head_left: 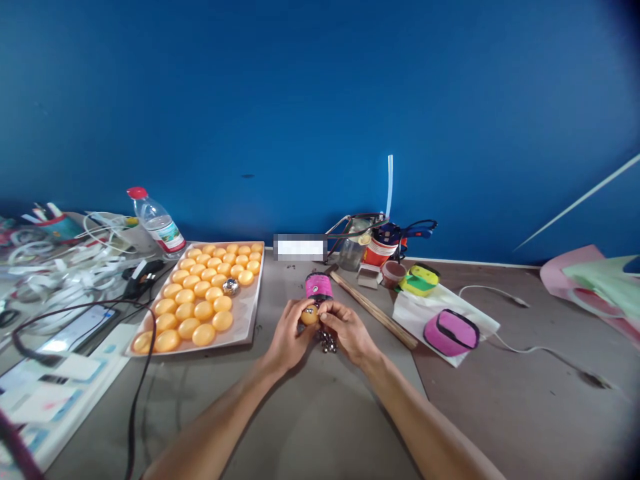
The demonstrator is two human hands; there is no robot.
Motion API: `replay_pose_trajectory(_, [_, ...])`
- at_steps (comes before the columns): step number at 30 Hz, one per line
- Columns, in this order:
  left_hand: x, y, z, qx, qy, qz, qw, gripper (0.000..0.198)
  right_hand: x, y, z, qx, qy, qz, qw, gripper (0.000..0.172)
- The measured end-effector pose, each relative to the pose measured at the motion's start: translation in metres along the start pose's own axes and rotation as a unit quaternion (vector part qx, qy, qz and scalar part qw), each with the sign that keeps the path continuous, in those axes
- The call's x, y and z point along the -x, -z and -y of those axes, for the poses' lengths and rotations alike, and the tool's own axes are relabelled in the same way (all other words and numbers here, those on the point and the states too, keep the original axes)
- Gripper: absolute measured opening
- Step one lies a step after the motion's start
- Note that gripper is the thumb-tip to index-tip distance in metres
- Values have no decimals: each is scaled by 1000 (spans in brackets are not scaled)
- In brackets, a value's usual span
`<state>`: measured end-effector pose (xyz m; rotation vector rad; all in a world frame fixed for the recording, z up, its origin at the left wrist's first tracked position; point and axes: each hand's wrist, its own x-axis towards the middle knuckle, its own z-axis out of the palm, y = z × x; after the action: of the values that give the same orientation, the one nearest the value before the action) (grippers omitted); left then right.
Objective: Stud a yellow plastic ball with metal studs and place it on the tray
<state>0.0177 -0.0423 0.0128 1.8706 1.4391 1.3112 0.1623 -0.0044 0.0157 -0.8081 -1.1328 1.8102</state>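
My left hand (pixel 293 333) grips an orange ball (pixel 310 315) at the middle of the table. Against the ball's right side, the fingers of my right hand (pixel 346 328) are pinched together; whatever they hold is too small to make out. Small shiny metal pieces (pixel 327 343) lie between my hands. Just beyond the ball is a pink and black pouch (pixel 319 287). To the left, a shallow white tray (pixel 245 323) bears several orange balls (pixel 203 310) and a silvery round object (pixel 231 287).
A wooden stick (pixel 375 310) lies right of my hands. Farther right are a pink pouch (pixel 451 332) on white paper and a yellow-green pouch (pixel 420 279). A bottle (pixel 163 227) stands behind the tray; cables (pixel 55 293) and a phone (pixel 77 328) lie at left.
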Motion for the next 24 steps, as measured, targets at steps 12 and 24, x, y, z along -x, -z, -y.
replay_pose_trajectory(12, [0, -1, 8, -33, -43, 17, 998, 36, -1, 3, 1, 60, -24, -7, 998, 25])
replay_pose_trajectory(24, [3, 0, 8, -48, -46, 23, 997, 37, 1, 5, -2, 66, -27, -2, 997, 22])
